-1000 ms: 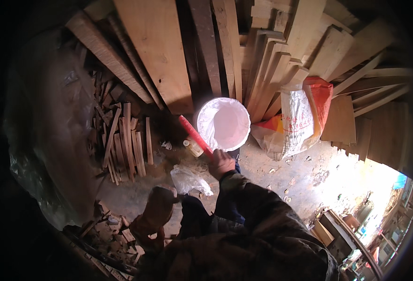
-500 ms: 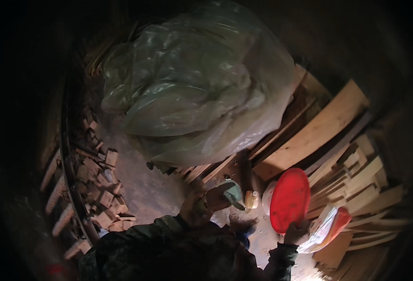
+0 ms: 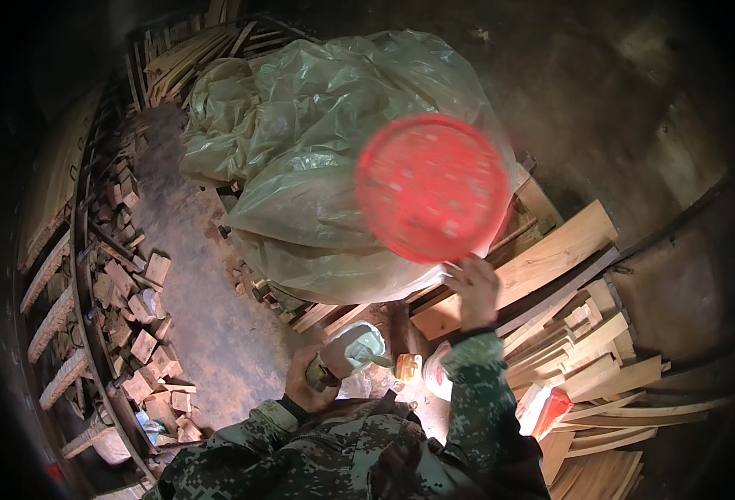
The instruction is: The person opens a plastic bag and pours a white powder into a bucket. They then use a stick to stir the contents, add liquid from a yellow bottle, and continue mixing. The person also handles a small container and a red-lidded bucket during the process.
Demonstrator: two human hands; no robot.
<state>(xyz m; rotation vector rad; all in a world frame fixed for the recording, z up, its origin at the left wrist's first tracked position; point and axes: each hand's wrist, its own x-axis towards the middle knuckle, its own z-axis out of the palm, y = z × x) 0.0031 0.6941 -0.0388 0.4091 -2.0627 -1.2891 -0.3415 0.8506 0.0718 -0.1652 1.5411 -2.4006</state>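
Observation:
My left hand [image 3: 305, 379] grips a tilted tub [image 3: 334, 358] from the side. Pale green-white stuff coats its inside, and a thin flat handle [image 3: 376, 360] sticks out over its rim. My right hand [image 3: 473, 287] is stretched forward with its fingers at the near rim of a round red lid [image 3: 434, 187], blurred by motion. The lid is over a large sheet of clear plastic [image 3: 317, 208], face up to me. Below my right forearm, a white bucket [image 3: 437, 373] is partly hidden by the sleeve. A small jar with amber contents [image 3: 407, 367] stands between tub and bucket.
Curved wooden boards [image 3: 517, 275] and stacked wood strips [image 3: 584, 342] lie to the right, beside a red-and-white bag [image 3: 544, 408]. Leftward, cut wood blocks [image 3: 147, 342] lie along a dark metal rail [image 3: 92, 342]. Concrete floor [image 3: 192, 250] shows between.
My right hand has lifted the red lid from beside the bucket, forward and left over the plastic sheet. The bucket now shows without the lid against it. My left hand still holds the tub.

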